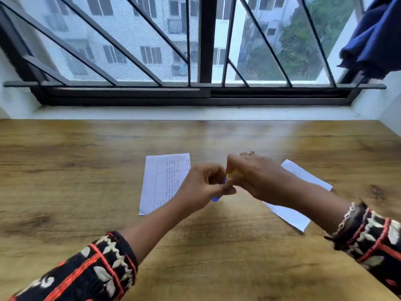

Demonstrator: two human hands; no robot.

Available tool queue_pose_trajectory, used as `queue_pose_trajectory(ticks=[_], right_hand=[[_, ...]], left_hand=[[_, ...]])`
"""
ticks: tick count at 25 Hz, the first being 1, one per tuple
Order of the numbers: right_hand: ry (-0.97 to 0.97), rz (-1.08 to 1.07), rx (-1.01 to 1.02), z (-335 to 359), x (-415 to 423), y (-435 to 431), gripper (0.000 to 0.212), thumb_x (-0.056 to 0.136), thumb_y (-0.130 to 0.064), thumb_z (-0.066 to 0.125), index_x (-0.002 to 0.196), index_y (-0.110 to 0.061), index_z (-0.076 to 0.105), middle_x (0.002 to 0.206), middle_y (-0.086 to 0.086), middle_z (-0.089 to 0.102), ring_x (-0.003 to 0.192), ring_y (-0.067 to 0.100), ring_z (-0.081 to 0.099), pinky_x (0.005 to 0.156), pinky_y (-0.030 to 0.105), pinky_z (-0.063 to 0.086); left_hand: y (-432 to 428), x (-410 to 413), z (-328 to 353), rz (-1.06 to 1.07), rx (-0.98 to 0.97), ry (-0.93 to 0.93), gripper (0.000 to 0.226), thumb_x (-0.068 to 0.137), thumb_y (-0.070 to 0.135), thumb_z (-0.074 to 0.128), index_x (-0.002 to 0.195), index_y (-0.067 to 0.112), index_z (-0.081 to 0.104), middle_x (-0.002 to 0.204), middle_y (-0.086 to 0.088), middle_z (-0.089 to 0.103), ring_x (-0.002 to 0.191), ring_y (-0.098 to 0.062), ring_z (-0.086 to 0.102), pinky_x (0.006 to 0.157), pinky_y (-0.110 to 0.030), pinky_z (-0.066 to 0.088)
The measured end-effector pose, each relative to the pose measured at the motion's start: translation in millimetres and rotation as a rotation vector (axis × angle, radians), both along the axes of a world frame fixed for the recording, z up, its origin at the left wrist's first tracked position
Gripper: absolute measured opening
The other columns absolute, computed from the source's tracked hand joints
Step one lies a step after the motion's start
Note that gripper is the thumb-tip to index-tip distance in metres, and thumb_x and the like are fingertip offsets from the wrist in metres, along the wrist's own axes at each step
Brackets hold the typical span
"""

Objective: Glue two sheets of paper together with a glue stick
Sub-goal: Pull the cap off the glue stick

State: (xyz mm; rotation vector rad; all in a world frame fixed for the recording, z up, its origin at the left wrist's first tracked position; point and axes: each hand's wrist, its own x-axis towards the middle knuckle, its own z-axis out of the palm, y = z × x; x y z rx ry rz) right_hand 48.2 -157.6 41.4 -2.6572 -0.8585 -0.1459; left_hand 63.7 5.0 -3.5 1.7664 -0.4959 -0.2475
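1. Two hands brought together above a wooden table [86,170], seen from the head view, with motion blur over both.
2. Left hand [204,187]: curled fingers pinching the blue end of a glue stick [234,175], with more blue showing just below those fingers.
3. Right hand [258,179]: bent fingers pressed together around the yellow end of the stick, close against the left fingertips. Ring [250,153] on a finger at the far side. Cannot tell whether the cap is on or off.
4. Printed sheet [161,183] flat on the table, just left of the left fingers and partly hidden behind that hand.
5. Second sheet [303,177], plain side up and angled, right of the right fingers, partly under that wrist and forearm.
6. Well beyond the fingers, a barred window [195,51], with blue cloth [375,35] hanging at its upper right.
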Motion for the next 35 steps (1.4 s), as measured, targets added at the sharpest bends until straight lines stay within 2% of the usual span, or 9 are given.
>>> queue_pose_trajectory(ticks=[2, 5, 9, 13, 16, 22, 26, 29, 35], right_hand=[[-0.098, 0.080, -0.059, -4.0, -1.6, -0.3, 0.016, 0.083, -0.020, 0.055, 0.089, -0.005, 0.054, 0.076, 0.012, 0.061, 0.068, 0.018, 0.040, 0.051, 0.015, 0.025], [-0.191, 0.161, -0.072, -7.3, -11.3, 3.2, 0.013, 0.081, -0.025, 0.053, 0.085, -0.013, 0.048, 0.070, 0.008, 0.060, 0.065, 0.014, 0.041, 0.054, 0.026, 0.033], [-0.076, -0.013, 0.046, 6.3, -38.5, 8.8, 0.025, 0.083, -0.032, 0.060, 0.096, -0.011, 0.056, 0.075, 0.002, 0.062, 0.067, 0.016, 0.049, 0.064, 0.031, 0.039], [0.021, -0.164, 0.156, 19.5, -59.1, 11.7, 0.023, 0.085, -0.036, 0.056, 0.074, -0.016, 0.055, 0.051, -0.005, 0.056, 0.045, 0.004, 0.049, 0.051, 0.020, 0.035], [0.029, -0.171, 0.098, 29.2, -76.9, 13.6, 0.014, 0.086, -0.025, 0.058, 0.074, -0.020, 0.053, 0.055, -0.006, 0.055, 0.050, 0.004, 0.050, 0.053, 0.019, 0.036], [-0.040, -0.127, -0.149, 39.5, -104.0, 8.5, 0.016, 0.090, -0.013, 0.050, 0.106, -0.008, 0.050, 0.086, 0.000, 0.047, 0.078, 0.019, 0.040, 0.063, 0.025, 0.024], [-0.060, -0.108, -0.099, 42.7, -118.4, 6.5, 0.023, 0.088, -0.021, 0.055, 0.106, -0.008, 0.052, 0.088, -0.002, 0.048, 0.079, 0.016, 0.042, 0.063, 0.024, 0.024], [-0.039, -0.235, 0.028, 39.5, -123.2, 15.4, 0.027, 0.088, -0.031, 0.053, 0.096, -0.006, 0.060, 0.073, 0.001, 0.058, 0.066, 0.015, 0.050, 0.061, 0.028, 0.033], [-0.093, -0.248, 0.040, 38.1, -132.1, 37.5, 0.013, 0.089, -0.014, 0.052, 0.091, -0.006, 0.061, 0.071, 0.000, 0.056, 0.063, 0.017, 0.049, 0.054, 0.024, 0.035]], left_hand=[[4.7, -1.6, -2.9, -0.005, 0.020, -0.050, 0.030, 0.066, 0.004, 0.078, 0.055, 0.021, 0.056, 0.047, 0.012, 0.051, 0.053, -0.010, 0.050, 0.062, -0.037, 0.049], [9.5, -12.1, -2.2, 0.001, 0.040, -0.086, 0.017, 0.070, -0.003, 0.075, 0.066, 0.001, 0.059, 0.055, -0.002, 0.056, 0.058, -0.018, 0.053, 0.064, -0.034, 0.046], [15.6, -40.5, 7.0, 0.048, 0.018, -0.135, 0.021, 0.070, -0.002, 0.075, 0.065, 0.005, 0.056, 0.055, -0.007, 0.059, 0.054, -0.014, 0.059, 0.057, -0.020, 0.048], [14.5, -63.6, 15.7, 0.104, 0.016, -0.213, 0.025, 0.065, 0.006, 0.080, 0.062, 0.013, 0.057, 0.061, -0.013, 0.060, 0.059, -0.024, 0.056, 0.063, -0.043, 0.054], [9.6, -78.2, 18.6, 0.122, 0.050, -0.241, 0.023, 0.067, 0.007, 0.079, 0.064, 0.016, 0.058, 0.065, -0.010, 0.062, 0.065, -0.027, 0.060, 0.074, -0.053, 0.053], [-1.8, -102.7, 26.6, 0.107, 0.056, -0.227, 0.019, 0.074, 0.005, 0.073, 0.069, 0.017, 0.060, 0.064, -0.003, 0.063, 0.061, -0.015, 0.059, 0.064, -0.025, 0.050], [-2.7, -110.6, 26.9, 0.157, 0.049, -0.265, 0.022, 0.070, 0.006, 0.076, 0.066, 0.016, 0.058, 0.062, -0.003, 0.061, 0.062, -0.015, 0.057, 0.062, -0.028, 0.048], [1.5, -116.7, 26.8, 0.211, 0.045, -0.352, 0.035, 0.066, 0.005, 0.079, 0.057, 0.022, 0.050, 0.053, 0.007, 0.051, 0.047, 0.001, 0.046, 0.051, -0.009, 0.035], [18.4, -117.4, 23.7, 0.175, 0.036, -0.374, 0.022, 0.068, 0.007, 0.077, 0.064, 0.015, 0.058, 0.058, 0.001, 0.055, 0.051, -0.003, 0.045, 0.055, -0.017, 0.037]])
